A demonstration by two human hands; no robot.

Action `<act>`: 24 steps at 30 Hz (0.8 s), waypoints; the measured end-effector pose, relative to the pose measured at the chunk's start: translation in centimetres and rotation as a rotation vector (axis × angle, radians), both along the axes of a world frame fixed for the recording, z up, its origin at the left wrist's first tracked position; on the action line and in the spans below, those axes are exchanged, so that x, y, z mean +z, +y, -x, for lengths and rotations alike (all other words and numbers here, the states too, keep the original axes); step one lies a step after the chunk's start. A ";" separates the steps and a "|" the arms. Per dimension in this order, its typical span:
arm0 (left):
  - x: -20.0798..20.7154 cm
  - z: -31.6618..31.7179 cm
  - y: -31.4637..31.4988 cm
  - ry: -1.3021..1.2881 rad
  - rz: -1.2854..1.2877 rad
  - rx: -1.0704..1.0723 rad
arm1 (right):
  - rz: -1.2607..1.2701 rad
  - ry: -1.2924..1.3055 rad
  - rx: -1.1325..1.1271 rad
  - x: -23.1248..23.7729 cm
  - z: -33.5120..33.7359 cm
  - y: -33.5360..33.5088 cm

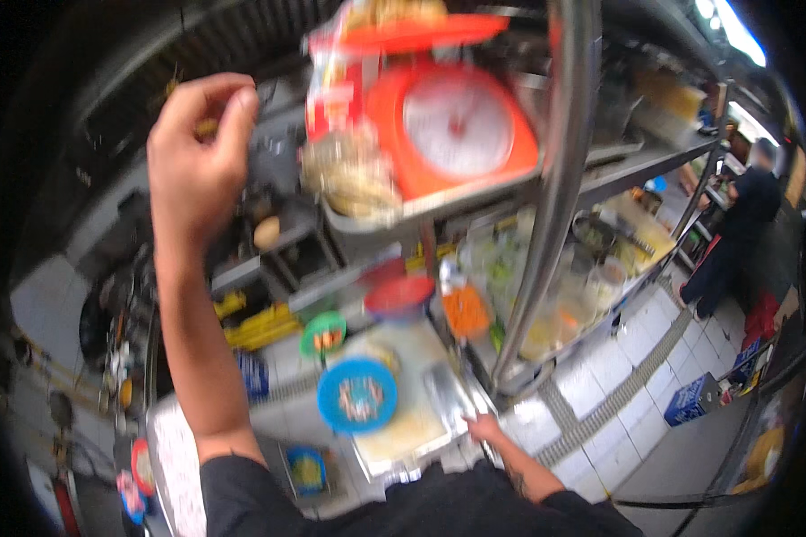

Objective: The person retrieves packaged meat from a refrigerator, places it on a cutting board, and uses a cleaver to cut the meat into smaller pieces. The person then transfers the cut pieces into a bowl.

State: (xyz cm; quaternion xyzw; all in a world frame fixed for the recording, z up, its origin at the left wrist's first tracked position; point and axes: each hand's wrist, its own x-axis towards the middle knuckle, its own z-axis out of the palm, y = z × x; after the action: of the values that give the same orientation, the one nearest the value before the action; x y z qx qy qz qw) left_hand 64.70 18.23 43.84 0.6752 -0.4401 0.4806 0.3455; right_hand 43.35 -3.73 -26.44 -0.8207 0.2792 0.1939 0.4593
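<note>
My left hand (pixel 195 143) is raised high at the upper left with its fingers curled shut, pinched around a small yellowish thing that I cannot make out. It hangs in front of a dark shelf, left of a red dial scale (pixel 452 125) standing on a metal shelf beside bagged noodles (pixel 354 174). My right hand (pixel 485 428) is low, fingers resting on the front right edge of a metal tray (pixel 448 394). On that tray a pale cutting board (pixel 403 358) carries a blue bowl (pixel 358 396) with chopped bits.
A green bowl (pixel 323 334), a red-lidded tub (pixel 399 295) and a container of orange shreds (pixel 466 311) stand behind the board. A steel post (pixel 555 179) rises at the right. Clear tubs (pixel 564 304) line the counter. A person in dark clothes (pixel 734 233) stands far right.
</note>
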 end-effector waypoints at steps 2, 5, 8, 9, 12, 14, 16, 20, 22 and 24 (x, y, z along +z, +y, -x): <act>-3.8 -1.3 1.6 0.268 -0.007 0.109 | -0.091 -0.007 -0.077 2.3 0.5 -0.4; -19.1 -3.1 7.0 0.546 -0.042 0.492 | -0.333 -0.054 -0.272 7.3 1.7 -0.5; -42.5 -0.6 16.4 1.114 -0.244 0.913 | -0.490 -0.026 -0.201 5.6 2.9 -0.3; -48.2 1.4 18.3 1.647 -0.278 0.839 | -0.491 -0.012 -0.160 7.4 3.3 -0.2; -60.8 5.8 17.0 2.270 0.514 0.393 | -0.520 0.031 -0.154 7.7 5.3 -1.5; -61.7 7.1 13.8 2.153 1.006 0.109 | -0.512 0.040 -0.169 7.5 5.5 -3.2; -60.0 7.4 11.9 2.068 1.084 0.110 | -0.484 0.046 -0.191 8.1 5.6 -3.0; -53.7 4.9 9.8 1.869 1.145 -0.041 | -0.497 0.060 -0.139 8.5 5.6 -3.0; -49.1 1.6 6.7 1.831 0.918 -0.156 | -0.504 0.032 -0.151 7.8 6.3 -3.1; -44.9 -2.8 1.4 1.804 0.906 -0.306 | -0.514 0.021 -0.157 6.9 6.5 -3.0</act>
State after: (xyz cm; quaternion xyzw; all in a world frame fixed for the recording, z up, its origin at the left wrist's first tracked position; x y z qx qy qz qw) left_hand 67.49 19.63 -1.01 0.5281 0.1256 -0.1350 0.8289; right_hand 36.83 -6.71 -19.58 -0.6510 0.2885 0.2307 0.6631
